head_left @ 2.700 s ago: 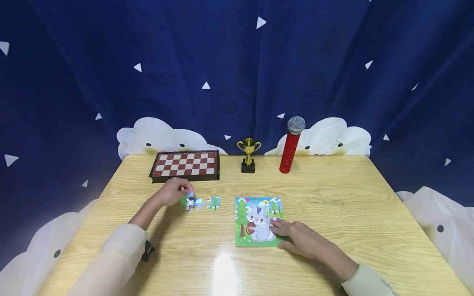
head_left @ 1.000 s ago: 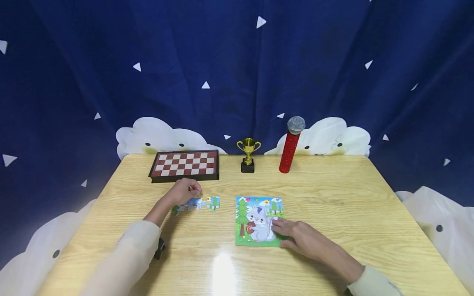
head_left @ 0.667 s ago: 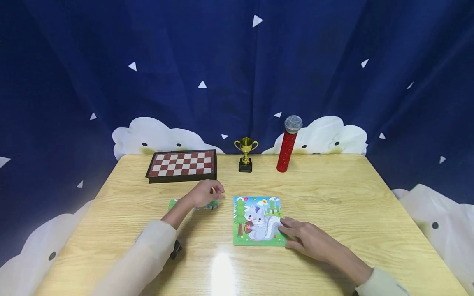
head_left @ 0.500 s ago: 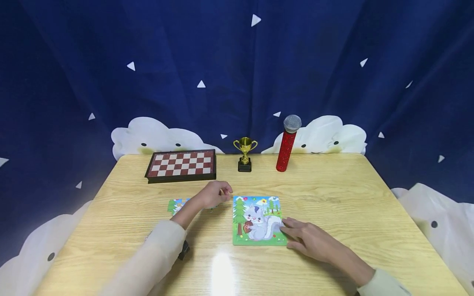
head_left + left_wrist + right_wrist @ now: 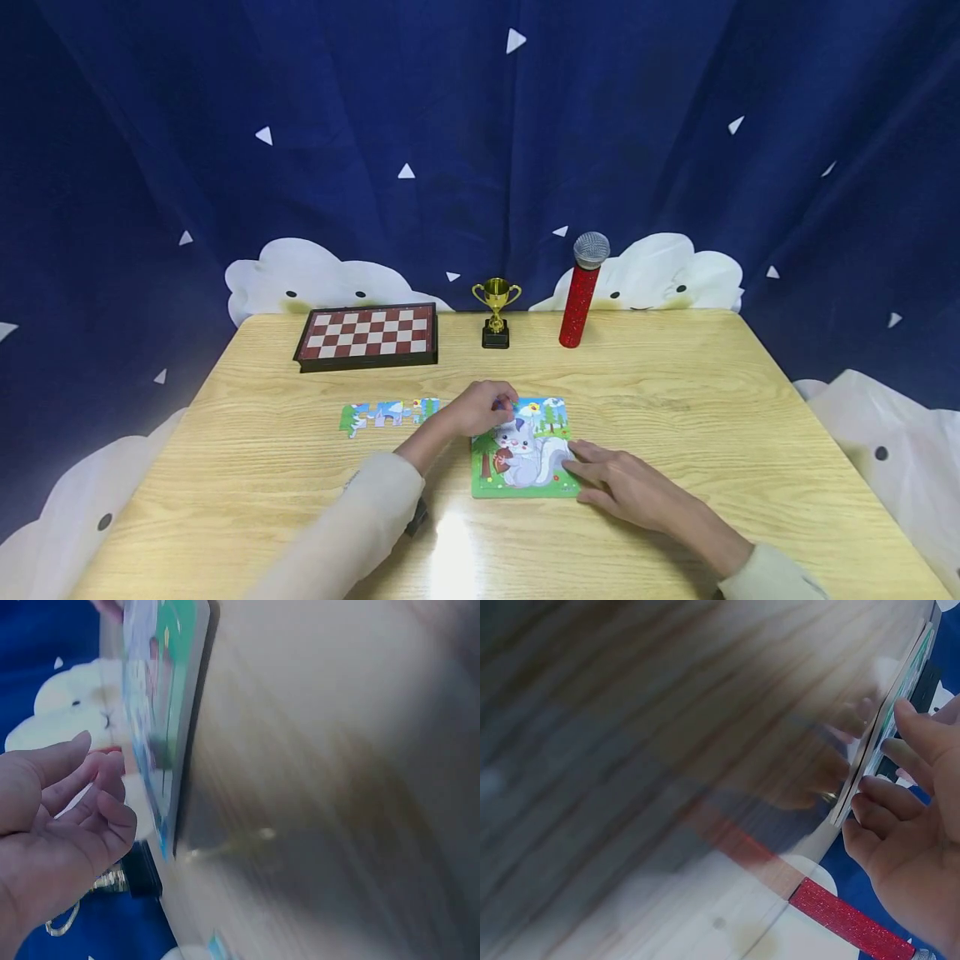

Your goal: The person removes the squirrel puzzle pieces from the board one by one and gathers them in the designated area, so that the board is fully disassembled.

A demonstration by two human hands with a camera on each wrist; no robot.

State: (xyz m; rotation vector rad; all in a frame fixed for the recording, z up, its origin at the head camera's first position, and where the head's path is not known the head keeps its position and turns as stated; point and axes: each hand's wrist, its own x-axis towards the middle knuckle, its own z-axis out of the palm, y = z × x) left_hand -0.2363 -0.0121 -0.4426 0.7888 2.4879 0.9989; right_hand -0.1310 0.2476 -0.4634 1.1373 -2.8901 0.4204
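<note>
A square jigsaw puzzle [image 5: 525, 462] with a grey squirrel, an acorn and trees lies flat at the middle of the table. My left hand [image 5: 478, 410] is over its upper left corner, fingers loosely bent. In the left wrist view nothing shows between the fingers of the left hand [image 5: 64, 817], beside the puzzle [image 5: 180, 705]. My right hand [image 5: 630, 485] rests its extended fingertips on the puzzle's right edge; the right wrist view shows that hand [image 5: 922, 847] along the edge. Several loose jigsaw pieces [image 5: 388, 412] lie in a row left of the puzzle, partly overlapping or touching.
Behind the loose pieces lies a chessboard case [image 5: 367, 335]. A small gold trophy [image 5: 496, 308] on a black base stands at the back middle, with a red microphone [image 5: 579, 304] upright to its right. A dark blue curtain [image 5: 450, 108] hangs behind the wooden table [image 5: 712, 400].
My left hand let go of a jigsaw piece in the row at left, then moved right to the puzzle's upper left corner. My right hand shifted slightly toward the puzzle's edge.
</note>
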